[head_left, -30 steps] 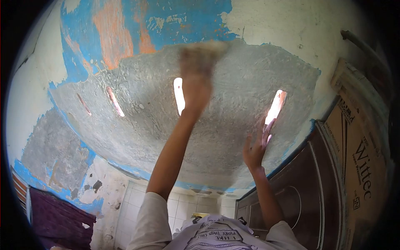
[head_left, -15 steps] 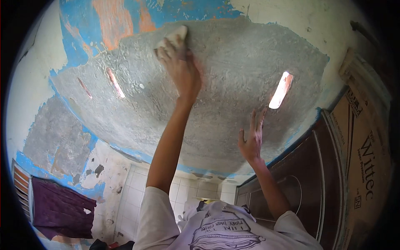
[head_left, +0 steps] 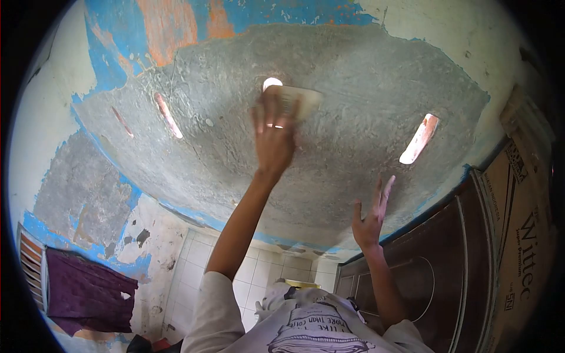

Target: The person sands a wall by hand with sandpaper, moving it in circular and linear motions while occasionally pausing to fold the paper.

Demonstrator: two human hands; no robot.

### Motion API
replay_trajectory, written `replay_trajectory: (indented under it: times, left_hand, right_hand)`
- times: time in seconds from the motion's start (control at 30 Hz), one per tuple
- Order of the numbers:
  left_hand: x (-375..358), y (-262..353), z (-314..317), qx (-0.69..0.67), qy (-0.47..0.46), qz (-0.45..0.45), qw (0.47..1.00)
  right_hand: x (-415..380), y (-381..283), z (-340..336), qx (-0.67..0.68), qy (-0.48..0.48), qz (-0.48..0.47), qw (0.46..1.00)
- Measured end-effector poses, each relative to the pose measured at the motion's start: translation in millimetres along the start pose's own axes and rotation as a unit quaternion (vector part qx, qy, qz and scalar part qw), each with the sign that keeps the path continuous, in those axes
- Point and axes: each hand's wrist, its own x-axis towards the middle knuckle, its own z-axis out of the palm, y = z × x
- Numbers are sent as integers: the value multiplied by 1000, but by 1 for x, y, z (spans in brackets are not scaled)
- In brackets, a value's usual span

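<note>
In the head view my left hand reaches up to the rough grey patch of the wall. Its fingers press a pale, flat pad, blurred by motion, against the surface. Behind that hand a bright slot shows in part. My right hand is raised lower on the right, fingers spread and holding nothing. Its fingertips are near the wall, just below another lit slot.
Blue and orange paint flakes along the patch's upper edge. A dark brown door and a printed cardboard sheet stand at the right. Purple cloth hangs at the lower left, near white tiles.
My left hand has swept the pad right and down from the patch's upper edge, to beside the middle slot. My right hand appears slightly lower and further right as the view shifts.
</note>
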Motion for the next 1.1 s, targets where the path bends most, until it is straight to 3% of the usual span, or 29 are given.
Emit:
replay_trajectory:
  times: [0.07,0.17,0.2,0.3,0.33,0.43,0.47,0.57,0.6,0.7,0.73,0.8,0.83,0.9,0.93,1.03,1.07,1.1]
  left_hand:
    - [0,-19,4,26,64,-47,997]
    - [-30,-8,6,-61,1,-20,998]
    - [-56,-9,9,-7,-100,11,995]
    - [-92,-34,13,-20,-136,-15,990]
    - [-97,-43,15,-14,-87,-67,994]
    - [-113,-27,29,-67,-115,-24,991]
    - [-120,-17,25,-43,-186,54,980]
    - [-129,-35,25,-71,-168,12,983]
    - [-134,-41,27,-83,-120,-60,987]
    - [-153,-38,-6,-93,-218,-78,968]
    - [-174,-37,-19,-112,-275,-34,954]
    - [-198,-35,-53,-411,-418,-130,799]
    - [-208,-41,-57,-347,-548,-167,742]
    - [-236,-47,-61,-393,-556,-293,672]
    - [-250,-46,-68,-501,-432,-382,646]
    - [-261,-46,-69,-558,-364,-433,607]
    - [-265,-47,-69,-568,-380,-434,587]
    - [-269,-44,-68,-600,-378,-468,528]
  right_hand:
    - [-5,4,12,10,10,19,1000]
    - [-23,-15,24,46,3,66,997]
    - [-24,-26,35,66,3,79,995]
    - [-20,-51,60,74,-3,55,996]
    - [-17,-51,66,68,-4,50,996]
    - [-20,-56,79,63,-2,70,996]
    - [-19,-57,84,73,0,84,994]
    - [-9,-61,89,83,28,72,994]
    - [-6,-62,91,85,43,66,993]
    - [-11,-59,88,120,63,73,988]
    - [-20,-59,88,150,30,103,983]
    - [-29,-56,92,210,-30,153,965]
    - [-32,-54,95,266,-81,184,943]
    - [-52,-53,102,376,-174,244,877]
    - [-65,-56,105,403,-179,268,857]
    - [-98,-61,111,480,-165,316,801]
    - [-109,-60,115,507,-147,320,787]
    - [-118,-62,116,535,-130,320,771]
